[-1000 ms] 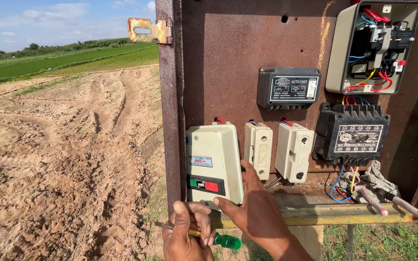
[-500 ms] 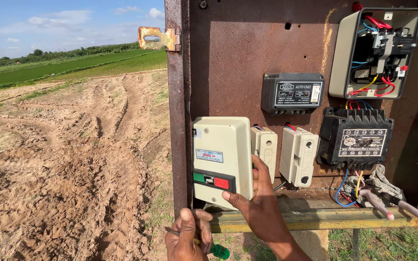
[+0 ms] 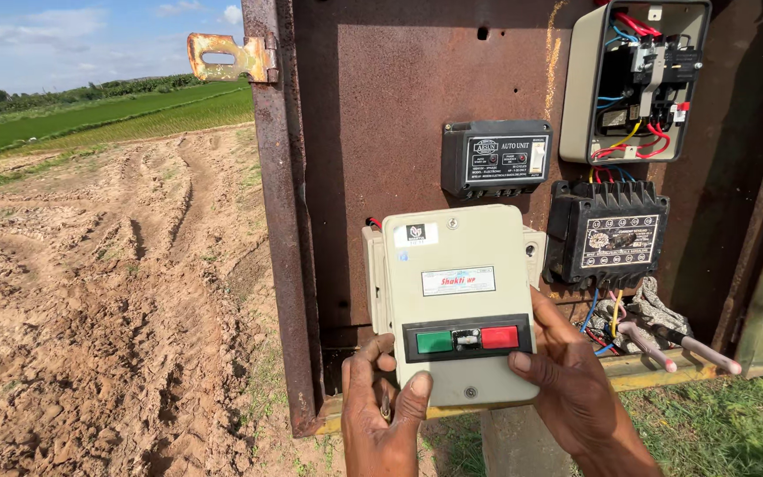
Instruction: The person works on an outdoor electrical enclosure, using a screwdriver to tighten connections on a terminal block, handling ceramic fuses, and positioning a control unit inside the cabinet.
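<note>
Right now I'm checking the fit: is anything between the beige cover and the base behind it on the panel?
Nothing visible. The beige cover sits in front of its base, held by the left hand at the bottom edge and the right hand at the right side. Only a red wire shows at the base's top left corner.

Bright daylight, sharp focus, sunlit rusty panel, slight wide-angle bending at edges

Beige starter cover point(image 3: 457, 300) w/ green + red buttons; rusty brown panel point(image 3: 381, 97); black units point(image 3: 496, 157); red, blue, yellow wires point(image 3: 633, 146); tan ploughed soil point(image 3: 90, 318).
</note>
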